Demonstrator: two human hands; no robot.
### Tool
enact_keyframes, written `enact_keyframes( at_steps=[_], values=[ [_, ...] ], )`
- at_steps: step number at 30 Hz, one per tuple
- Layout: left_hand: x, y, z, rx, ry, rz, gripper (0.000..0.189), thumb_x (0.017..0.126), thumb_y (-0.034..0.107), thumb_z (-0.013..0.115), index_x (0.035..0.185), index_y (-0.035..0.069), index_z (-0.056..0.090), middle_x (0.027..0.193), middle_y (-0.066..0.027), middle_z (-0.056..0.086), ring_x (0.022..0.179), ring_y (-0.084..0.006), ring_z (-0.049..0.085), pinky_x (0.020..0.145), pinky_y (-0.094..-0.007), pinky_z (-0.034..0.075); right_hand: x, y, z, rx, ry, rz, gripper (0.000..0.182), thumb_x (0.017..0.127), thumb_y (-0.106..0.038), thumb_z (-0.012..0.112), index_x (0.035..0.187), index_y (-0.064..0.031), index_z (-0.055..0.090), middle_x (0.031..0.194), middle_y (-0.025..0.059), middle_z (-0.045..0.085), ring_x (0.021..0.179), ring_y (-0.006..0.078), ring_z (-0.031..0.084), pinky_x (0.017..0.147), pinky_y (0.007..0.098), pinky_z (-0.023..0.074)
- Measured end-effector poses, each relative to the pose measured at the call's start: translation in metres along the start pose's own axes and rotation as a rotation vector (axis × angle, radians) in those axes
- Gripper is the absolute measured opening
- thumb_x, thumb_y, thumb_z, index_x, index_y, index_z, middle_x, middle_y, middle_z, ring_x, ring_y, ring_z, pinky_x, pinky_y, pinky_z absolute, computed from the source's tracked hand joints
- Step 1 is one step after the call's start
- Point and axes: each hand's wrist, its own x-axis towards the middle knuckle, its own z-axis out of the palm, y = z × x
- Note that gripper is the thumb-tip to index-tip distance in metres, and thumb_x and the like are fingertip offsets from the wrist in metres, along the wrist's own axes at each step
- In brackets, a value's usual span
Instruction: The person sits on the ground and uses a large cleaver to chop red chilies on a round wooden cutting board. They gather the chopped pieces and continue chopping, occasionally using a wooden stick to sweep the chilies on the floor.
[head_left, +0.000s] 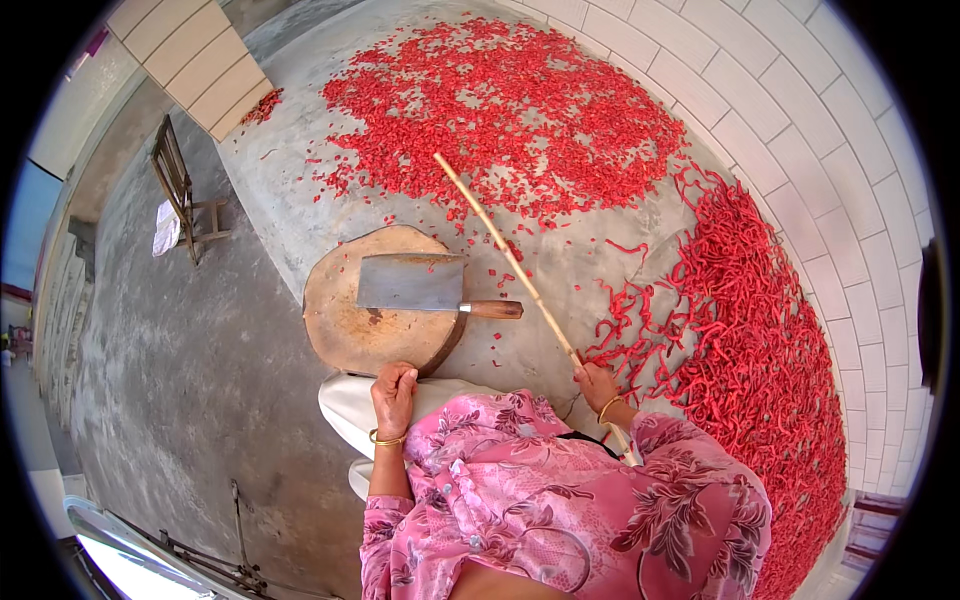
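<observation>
My right hand (597, 385) grips a long bamboo stick (517, 266) near its lower end. The far tip reaches the edge of a wide spread of chopped red chilli peppers (442, 82) on the concrete floor. My left hand (394, 390) rests on my leg with its fingers curled, and nothing shows in it. Just beyond that hand is a round wooden chopping block (337, 330). A broad cleaver (410, 285) lies flat on the block, its wooden handle overhanging the right side. To my right is a large heap of whole red chilli peppers (750, 315).
A tiled wall (795, 135) curves along the right. At upper left stands a tiled pillar (195, 60) with a few chilli pieces at its foot. A small wooden chair (180, 195) with a white cloth (166, 229) is at left. A metal-framed object (240, 555) shows at lower left.
</observation>
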Motion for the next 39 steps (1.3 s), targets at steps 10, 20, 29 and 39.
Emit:
enact_keyframes(
  at_steps=[10, 20, 29, 39],
  values=[
    [0.0, -0.003, -0.003, 0.015, -0.005, -0.013, 0.012, 0.088, 0.004, 0.06, 0.077, 0.0, 0.057, 0.074, -0.0037, 0.056, 0.056, -0.0088, 0.047, 0.052, -0.0235, 0.039, -0.006, -0.027, 0.006, 0.244, -0.058, 0.181, 0.034, 0.093, -0.03, 0.051, 0.074, -0.0018, 0.053, 0.055, 0.0091, 0.055, 0.05, 0.021, 0.057, 0.049, 0.036, 0.0451],
    [-0.001, -0.002, -0.001, 0.05, -0.038, -0.016, 0.011, 0.09, 0.008, 0.06, 0.082, 0.001, 0.057, 0.079, -0.0037, 0.058, 0.057, -0.0086, 0.047, 0.053, -0.0232, 0.039, -0.029, -0.007, 0.036, -0.118, -0.188, 0.068, 0.039, 0.089, -0.038, 0.055, 0.084, -0.0004, 0.061, 0.084, 0.0221, 0.062, 0.08, 0.039, 0.06, 0.069, 0.0473, 0.0468],
    [0.002, -0.005, -0.001, 0.108, -0.032, -0.026, 0.011, 0.09, 0.008, 0.06, 0.082, 0.001, 0.058, 0.079, -0.0036, 0.059, 0.056, -0.0086, 0.047, 0.052, -0.0231, 0.04, -0.035, 0.012, -0.051, -0.427, -0.174, -0.316, 0.039, 0.08, -0.02, 0.064, 0.115, -0.008, 0.052, 0.114, 0.0129, 0.056, 0.096, 0.0311, 0.058, 0.08, 0.0417, 0.0484],
    [0.003, 0.002, 0.002, 0.13, -0.049, -0.016, 0.009, 0.09, 0.006, 0.059, 0.082, 0.001, 0.057, 0.081, -0.0041, 0.058, 0.058, -0.0085, 0.047, 0.054, -0.0229, 0.04, 0.02, -0.01, -0.049, -0.599, -0.103, -0.28, 0.083, 0.064, -0.036, 0.08, 0.133, -0.0091, 0.041, 0.139, 0.0211, 0.03, 0.131, 0.0423, 0.028, 0.103, 0.0507, 0.0307]
  ],
)
